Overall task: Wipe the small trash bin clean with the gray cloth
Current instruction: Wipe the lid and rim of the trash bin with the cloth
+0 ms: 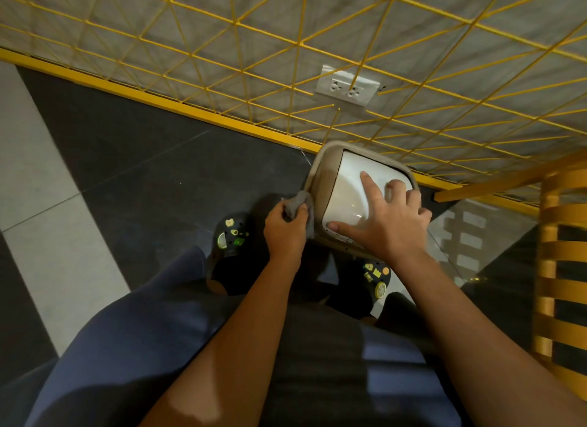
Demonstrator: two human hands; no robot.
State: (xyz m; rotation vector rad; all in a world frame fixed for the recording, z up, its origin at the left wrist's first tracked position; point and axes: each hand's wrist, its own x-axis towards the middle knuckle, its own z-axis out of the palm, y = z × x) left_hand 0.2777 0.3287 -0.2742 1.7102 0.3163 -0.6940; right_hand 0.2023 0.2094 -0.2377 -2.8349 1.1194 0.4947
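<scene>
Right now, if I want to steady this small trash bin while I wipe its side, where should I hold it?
Probably the beige rim of the small trash bin, clamped from above on the right, where the right hand already presses the white lid. That leaves the left side free for the left hand and gray cloth.

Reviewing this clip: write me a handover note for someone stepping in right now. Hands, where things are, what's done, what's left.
Left hand: closed grip on the gray cloth, pressing it against the left side of the bin.
Right hand: spread flat on the white lid, steadying the bin; it holds nothing.
The bin stands on the dark floor by the yellow wire fence, between the person's shoes.
Done: cannot tell how much has been wiped.
Left: the lid and the other sides, judging by where the cloth is.
</scene>
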